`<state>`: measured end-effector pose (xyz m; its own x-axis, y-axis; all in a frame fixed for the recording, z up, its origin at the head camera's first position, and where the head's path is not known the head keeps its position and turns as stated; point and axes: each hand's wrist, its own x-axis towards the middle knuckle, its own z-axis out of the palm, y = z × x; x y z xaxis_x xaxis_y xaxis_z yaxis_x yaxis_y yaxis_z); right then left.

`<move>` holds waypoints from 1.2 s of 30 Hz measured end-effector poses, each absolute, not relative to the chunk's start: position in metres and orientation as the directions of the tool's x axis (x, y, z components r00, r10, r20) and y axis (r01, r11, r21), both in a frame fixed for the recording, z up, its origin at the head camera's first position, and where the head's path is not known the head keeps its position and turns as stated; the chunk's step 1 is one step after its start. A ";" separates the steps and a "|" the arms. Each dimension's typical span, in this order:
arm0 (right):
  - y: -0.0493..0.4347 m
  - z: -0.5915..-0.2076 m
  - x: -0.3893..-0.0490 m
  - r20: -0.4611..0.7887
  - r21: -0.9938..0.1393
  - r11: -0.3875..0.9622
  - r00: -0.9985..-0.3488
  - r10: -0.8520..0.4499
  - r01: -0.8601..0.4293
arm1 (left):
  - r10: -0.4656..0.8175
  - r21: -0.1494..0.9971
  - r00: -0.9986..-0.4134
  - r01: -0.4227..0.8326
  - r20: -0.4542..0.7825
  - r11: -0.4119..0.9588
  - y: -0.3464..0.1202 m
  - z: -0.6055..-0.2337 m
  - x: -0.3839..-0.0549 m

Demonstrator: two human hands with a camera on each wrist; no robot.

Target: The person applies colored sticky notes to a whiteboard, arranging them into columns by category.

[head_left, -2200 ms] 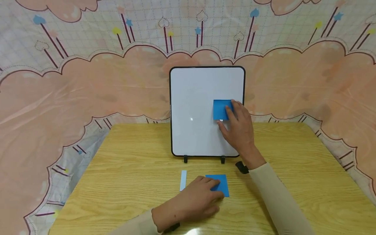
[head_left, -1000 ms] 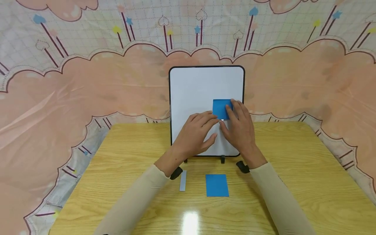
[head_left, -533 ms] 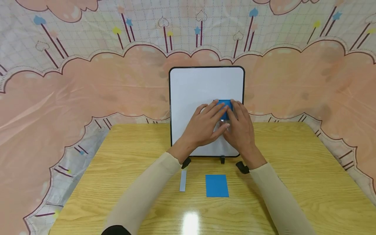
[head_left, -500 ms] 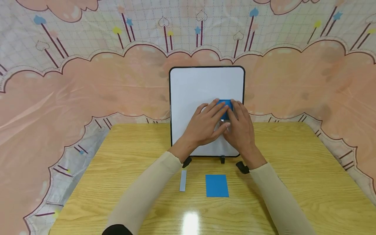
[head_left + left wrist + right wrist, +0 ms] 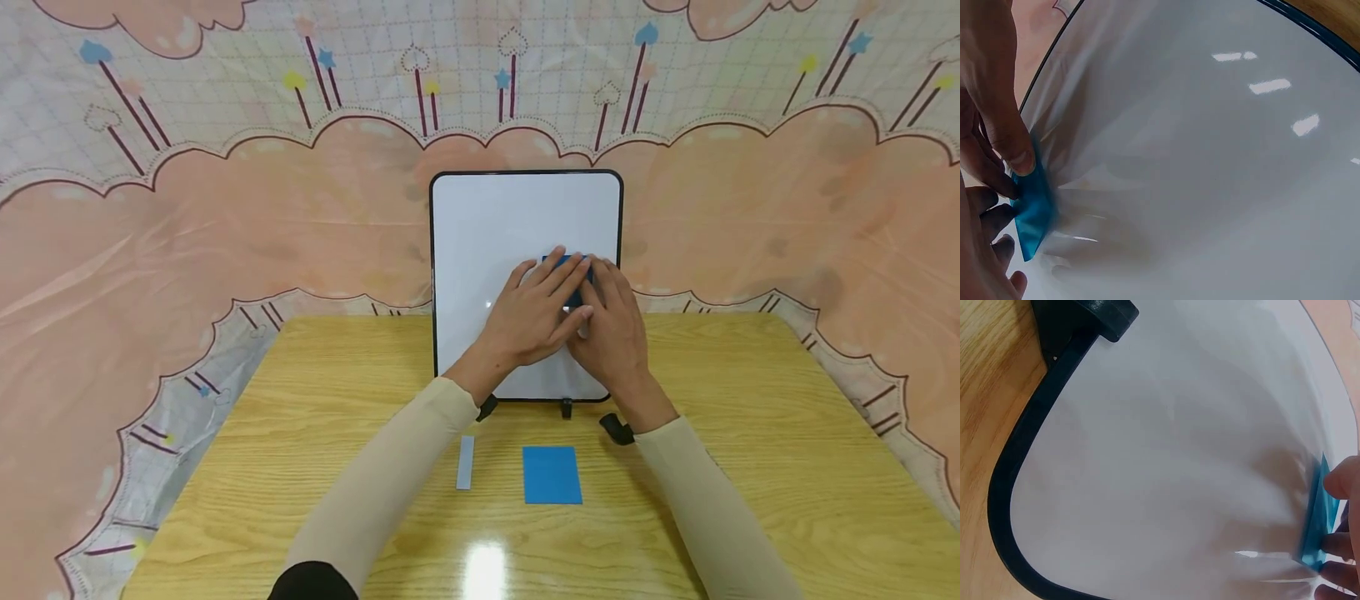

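A whiteboard (image 5: 480, 217) with a black rim stands upright at the back of the table. On its right half is a blue square of paper (image 5: 574, 297), mostly covered by my hands in the head view. My left hand (image 5: 528, 321) lies across it with fingers stretched out, the tips near the paper's upper right. My right hand (image 5: 617, 333) rests at the paper's right edge, fingers extended upward and the thumb below. In the left wrist view the blue paper (image 5: 1035, 215) shows beside the fingers. A second blue square of paper (image 5: 552, 475) lies flat on the table.
A narrow pale strip (image 5: 466, 462) lies on the wooden table (image 5: 337, 400), left of the second blue square. Small black feet (image 5: 566, 407) hold the board's lower edge. A patterned cloth (image 5: 337, 200) hangs behind the table.
My left hand has left the blue square on the table, risen to the board and slid right and up over the other blue square. The right hand has stayed nearly in place.
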<state>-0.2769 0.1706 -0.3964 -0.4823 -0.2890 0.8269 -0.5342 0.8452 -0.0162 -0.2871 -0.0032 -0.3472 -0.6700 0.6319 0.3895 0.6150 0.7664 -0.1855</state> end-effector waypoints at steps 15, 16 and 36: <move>0.170 -0.397 -0.276 0.815 -0.044 0.861 -0.516 -0.262 -0.507 | 0.615 -0.201 -0.686 0.588 0.389 0.783 -0.011 -0.350 -0.287; 0.170 -0.397 -0.276 0.815 -0.047 0.861 -0.518 -0.260 -0.507 | 0.614 -0.201 -0.684 0.588 0.394 0.784 -0.012 -0.350 -0.287; 0.168 -0.394 -0.271 0.770 -0.072 0.886 -0.590 -0.242 -0.458 | 0.582 -0.197 -0.677 0.561 0.450 0.804 -0.032 -0.357 -0.285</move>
<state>-0.2713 0.1685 -0.3945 -0.5903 -0.2425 0.7699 -0.4576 0.8863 -0.0717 -0.2852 -0.0325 -0.3568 -0.6773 0.5824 0.4495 0.5608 0.8042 -0.1970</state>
